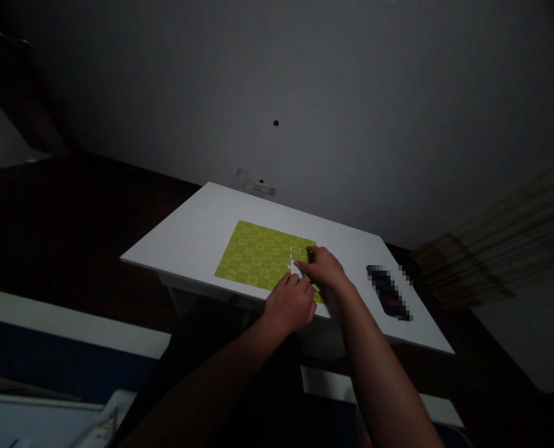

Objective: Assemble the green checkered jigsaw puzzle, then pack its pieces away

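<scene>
While my left hand (290, 303) lies low over the near edge of the green mat (253, 254), my right hand (324, 267) comes in from the right, and the two meet at a small white thing (295, 269). That piece is over the right part of the mat, towards its near edge, partly covered by my fingers, so I can't make out its full shape. A thin white strip of it points towards the mat's far edge, and a tiny white bit (300, 249) shows just beside the strip, near my right fingertips.

My left fingers are bent and pressed side by side, their tips at the white thing; the thumb's grip is hidden, so I can't tell whether they pinch it. On my right hand the thumb reaches across to the white thing and the forefinger is curved, its tip apart from the thumb's; how firmly that hand holds is unclear.

The mat lies flat along the near edge of the white table (178, 230). Towards the table's right edge, well apart from the mat, rests a dark, blurred-out object (389, 294). Beyond the far edge, a socket panel (264, 188) sits on the wall (351, 124).
</scene>
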Demonstrator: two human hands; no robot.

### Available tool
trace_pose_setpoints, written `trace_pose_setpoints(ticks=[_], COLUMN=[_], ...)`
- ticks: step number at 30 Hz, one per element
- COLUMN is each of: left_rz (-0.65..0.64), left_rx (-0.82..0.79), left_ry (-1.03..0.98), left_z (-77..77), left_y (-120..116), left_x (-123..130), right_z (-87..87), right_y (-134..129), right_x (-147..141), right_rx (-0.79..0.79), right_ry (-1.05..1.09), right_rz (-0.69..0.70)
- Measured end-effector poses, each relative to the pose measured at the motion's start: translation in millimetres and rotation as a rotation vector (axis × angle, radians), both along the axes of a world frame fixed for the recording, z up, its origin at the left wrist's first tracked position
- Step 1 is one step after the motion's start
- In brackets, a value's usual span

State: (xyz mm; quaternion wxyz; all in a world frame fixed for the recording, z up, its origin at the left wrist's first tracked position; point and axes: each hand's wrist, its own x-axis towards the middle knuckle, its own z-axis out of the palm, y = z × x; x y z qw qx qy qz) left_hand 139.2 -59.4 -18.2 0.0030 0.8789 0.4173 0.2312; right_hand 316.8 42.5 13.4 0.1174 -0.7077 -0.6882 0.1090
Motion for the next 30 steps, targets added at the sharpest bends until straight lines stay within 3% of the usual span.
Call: trace_pose_setpoints(ticks=[4,8,15,30], left_rz=[0.009,0.000,-0.008,-0.013], left_rx=[-0.003,-0.003,-0.015,-0.007], left_ry=[0.003,-0.014,-0.023,-0.019], left_z=[0.6,1.0,0.5,-1.1], left_y=[-0.4,-1.0,-1.1,-0.9], left_x=[-0.4,-0.8,-1.2,-1.2], right_z=[-3.8,0.0,16.0,6.5], right_y=[6.5,4.2,-1.8,-5.8], right_x=[5.8,11.3,19.4,7.8], right_rx=[-0.052,-0.023,0.059,0.018], right_ry=[0.115,0.193,0.593,0.636], right_rz=[0.039,-0.035,-0.113,-0.229])
